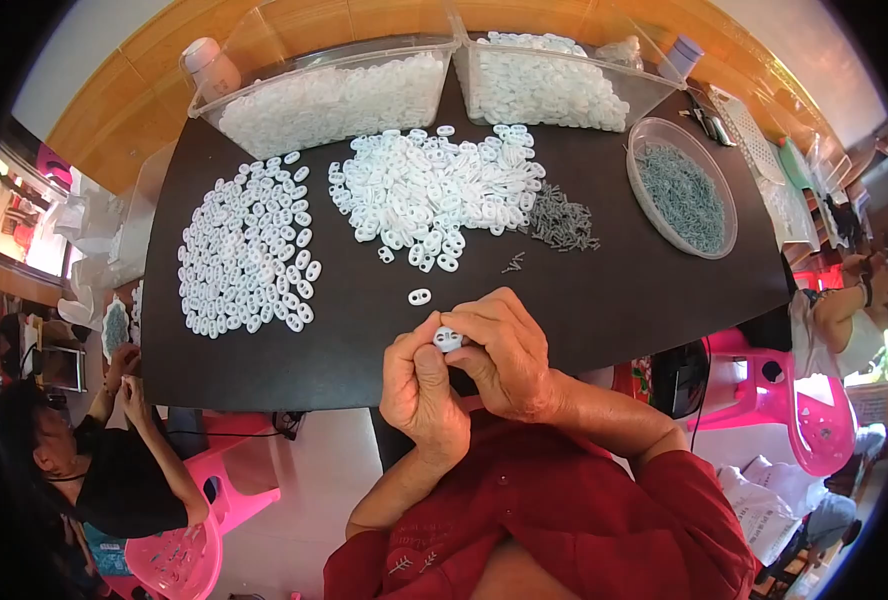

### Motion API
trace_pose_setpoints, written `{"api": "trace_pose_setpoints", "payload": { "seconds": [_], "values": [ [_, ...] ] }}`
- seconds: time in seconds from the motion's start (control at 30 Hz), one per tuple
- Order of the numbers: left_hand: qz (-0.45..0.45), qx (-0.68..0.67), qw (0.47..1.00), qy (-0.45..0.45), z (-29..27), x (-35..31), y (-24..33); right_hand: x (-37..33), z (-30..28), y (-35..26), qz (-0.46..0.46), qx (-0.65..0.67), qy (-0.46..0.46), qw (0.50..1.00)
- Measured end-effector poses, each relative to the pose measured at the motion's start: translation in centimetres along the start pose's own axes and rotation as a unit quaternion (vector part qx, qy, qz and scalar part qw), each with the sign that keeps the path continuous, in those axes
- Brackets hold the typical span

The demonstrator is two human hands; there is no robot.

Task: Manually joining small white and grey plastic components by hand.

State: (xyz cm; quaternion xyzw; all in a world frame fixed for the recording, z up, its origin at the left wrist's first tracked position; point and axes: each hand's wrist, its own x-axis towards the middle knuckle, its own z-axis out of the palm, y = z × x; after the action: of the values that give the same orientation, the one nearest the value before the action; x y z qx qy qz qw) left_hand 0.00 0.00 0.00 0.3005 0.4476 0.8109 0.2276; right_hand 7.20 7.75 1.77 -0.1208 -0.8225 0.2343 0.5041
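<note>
White plastic two-hole piece (pixel 447 339) sits pinched between the left hand (pixel 422 390) and right hand (pixel 499 355), both closed on it above the near edge of the black desk (pixel 584 300). Steady fingertip pressure, holes facing up, should serve best. One loose piece (pixel 419 296) lies just ahead; two spread heaps, two full bins, one bowl of metal pins (pixel 682 196).

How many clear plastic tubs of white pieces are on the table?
2: the left tub and the right tub stand side by side along the table's far edge. Others may be hidden beyond the frame.
</note>
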Motion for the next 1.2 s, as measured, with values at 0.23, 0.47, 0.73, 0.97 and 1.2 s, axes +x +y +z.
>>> {"api": "trace_pose_setpoints", "payload": {
  "seconds": [0.23,0.47,0.73,0.97,1.2],
  "values": [
    [-0.005,-0.004,1.000,0.011,0.2,0.1,-0.3,0.3,-0.2,0.4,-0.005,0.009,0.000,1.000],
    [-0.021,0.161,0.984,-0.069,-0.6,1.3,0.9,-0.1,-1.3,1.1,0.085,0.050,-0.030,0.995],
    [0.147,0.490,0.847,-0.144,-3.4,8.4,1.1,3.1,-6.4,3.2,0.195,-0.015,0.006,0.981],
    [0.266,0.602,0.728,-0.194,-5.2,11.1,-1.6,11.7,-14.4,9.4,0.187,-0.150,0.173,0.955],
    [0.242,0.570,0.758,-0.205,-4.1,11.6,-1.7,17.2,-22.3,17.7,0.178,-0.366,0.076,0.910]
  ]
}}
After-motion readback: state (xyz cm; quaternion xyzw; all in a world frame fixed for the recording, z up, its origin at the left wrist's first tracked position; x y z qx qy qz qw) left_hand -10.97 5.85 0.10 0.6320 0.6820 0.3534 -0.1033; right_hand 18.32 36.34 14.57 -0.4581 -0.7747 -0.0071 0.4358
